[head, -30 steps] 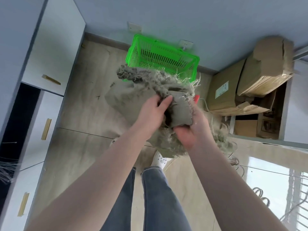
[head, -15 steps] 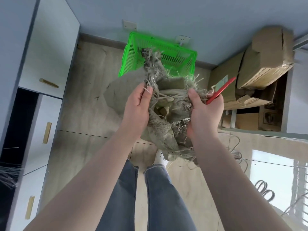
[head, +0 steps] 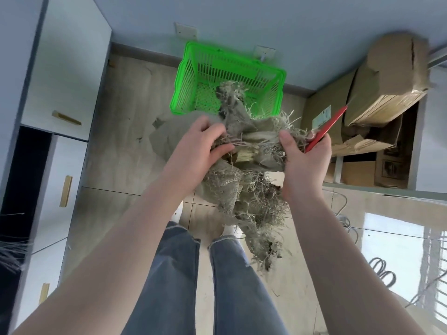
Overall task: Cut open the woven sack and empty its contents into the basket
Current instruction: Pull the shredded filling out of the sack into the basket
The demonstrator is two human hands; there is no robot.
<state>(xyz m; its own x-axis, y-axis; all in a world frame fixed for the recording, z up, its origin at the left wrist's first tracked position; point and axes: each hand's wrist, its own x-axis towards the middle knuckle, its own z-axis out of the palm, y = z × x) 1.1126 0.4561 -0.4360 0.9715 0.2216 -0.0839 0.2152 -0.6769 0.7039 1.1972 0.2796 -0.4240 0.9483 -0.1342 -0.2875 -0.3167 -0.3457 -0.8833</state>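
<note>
Sack (head: 244, 170) frayed edges gripped both hands, basket (head: 191, 68) beyond.

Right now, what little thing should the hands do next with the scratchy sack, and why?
Probably pull the frayed mouth wider and tip it toward the green basket. Both the left hand and right hand grip the sack at its torn opening, something pale shows inside, and the basket looks empty. The right hand also holds a red cutter.

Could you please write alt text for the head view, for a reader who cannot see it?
Two bare hands, left and right, pull open the frayed top of a woven sack held above the floor, the right also gripping a red cutter. A green basket stands just beyond, against the wall, with cardboard boxes to its right.
</note>
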